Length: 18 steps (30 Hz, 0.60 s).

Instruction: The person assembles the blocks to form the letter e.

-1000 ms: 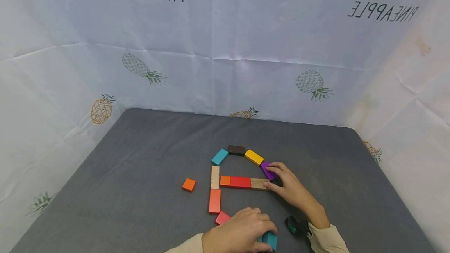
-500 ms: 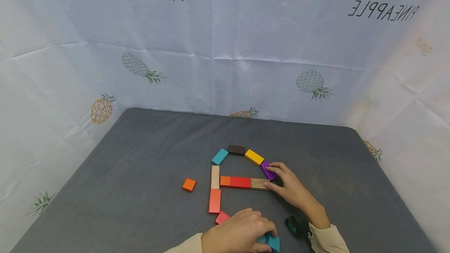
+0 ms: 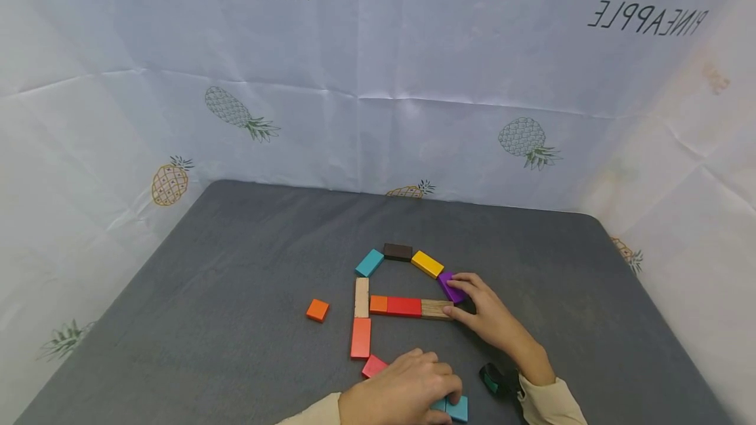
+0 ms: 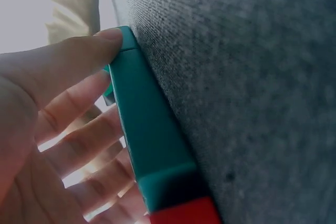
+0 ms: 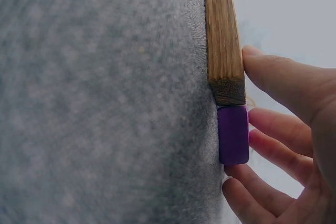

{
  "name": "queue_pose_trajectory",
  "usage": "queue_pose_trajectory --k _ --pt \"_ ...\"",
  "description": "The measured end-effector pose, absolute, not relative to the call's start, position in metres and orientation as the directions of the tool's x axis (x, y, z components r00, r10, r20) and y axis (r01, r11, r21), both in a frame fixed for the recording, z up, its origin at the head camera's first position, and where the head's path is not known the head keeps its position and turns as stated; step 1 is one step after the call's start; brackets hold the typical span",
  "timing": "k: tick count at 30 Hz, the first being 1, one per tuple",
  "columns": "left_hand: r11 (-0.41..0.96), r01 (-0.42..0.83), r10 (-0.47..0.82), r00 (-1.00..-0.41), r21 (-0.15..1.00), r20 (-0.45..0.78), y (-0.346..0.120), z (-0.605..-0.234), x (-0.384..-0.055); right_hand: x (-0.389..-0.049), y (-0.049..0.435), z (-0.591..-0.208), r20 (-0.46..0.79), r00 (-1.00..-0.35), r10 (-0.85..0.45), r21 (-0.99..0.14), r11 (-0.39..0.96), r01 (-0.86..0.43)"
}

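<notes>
My left hand (image 3: 401, 389) pinches a small teal block (image 3: 458, 409) between thumb and index finger, flat on the table. In the left wrist view it meets the end of a longer teal block (image 4: 149, 114), with a red block (image 4: 189, 213) beyond. My right hand (image 3: 493, 320) lies at the right of the pattern. Its thumb touches a brown wood-grain block (image 5: 224, 35). Relaxed fingers rest on a purple block (image 5: 233, 135), which adjoins that block's end. A red block (image 3: 404, 307) and an orange block (image 3: 378, 305) continue the crossbar leftward.
Yellow (image 3: 427, 264), dark brown (image 3: 398, 252) and teal (image 3: 369, 263) blocks curve round the top. Pale wood (image 3: 361, 297) and salmon (image 3: 361, 338) blocks run down the left. A loose orange block (image 3: 317, 310) lies farther left. A black strap (image 3: 495, 379) is at the right wrist.
The small teal block at my left fingertips goes from tilted to lying flat against its neighbour. My right hand stays where it is.
</notes>
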<state>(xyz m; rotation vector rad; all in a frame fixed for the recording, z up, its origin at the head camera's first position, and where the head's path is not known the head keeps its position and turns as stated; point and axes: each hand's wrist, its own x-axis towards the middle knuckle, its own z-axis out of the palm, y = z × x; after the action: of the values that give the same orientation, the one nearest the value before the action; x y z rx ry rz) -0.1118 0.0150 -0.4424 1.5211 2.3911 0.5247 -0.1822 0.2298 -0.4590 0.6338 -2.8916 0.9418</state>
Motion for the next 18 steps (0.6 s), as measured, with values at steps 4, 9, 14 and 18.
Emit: queue_pose_trajectory --k 4,9,14,18 --pt "0.418 0.823 0.893 -0.450 0.385 -0.009 0.011 -0.435 -0.114 -0.182 0.230 -0.459 0.154 -0.918 -0.366 -0.553 0.738 -0.387" --pt "0.520 0.779 0.825 -0.564 0.350 0.029 -0.003 -0.420 -0.125 -0.183 0.229 -0.459 0.142 -0.923 -0.358 -0.558 0.741 -0.373" --pt "0.605 0.695 0.752 -0.659 0.388 0.006 -0.022 -0.410 -0.138 -0.183 0.229 -0.459 0.129 -0.926 -0.355 -0.553 0.749 -0.364" --pt "0.627 0.661 0.724 -0.690 0.413 0.005 -0.032 -0.404 -0.145 -0.183 0.229 -0.459 0.126 -0.925 -0.358 -0.556 0.747 -0.365"
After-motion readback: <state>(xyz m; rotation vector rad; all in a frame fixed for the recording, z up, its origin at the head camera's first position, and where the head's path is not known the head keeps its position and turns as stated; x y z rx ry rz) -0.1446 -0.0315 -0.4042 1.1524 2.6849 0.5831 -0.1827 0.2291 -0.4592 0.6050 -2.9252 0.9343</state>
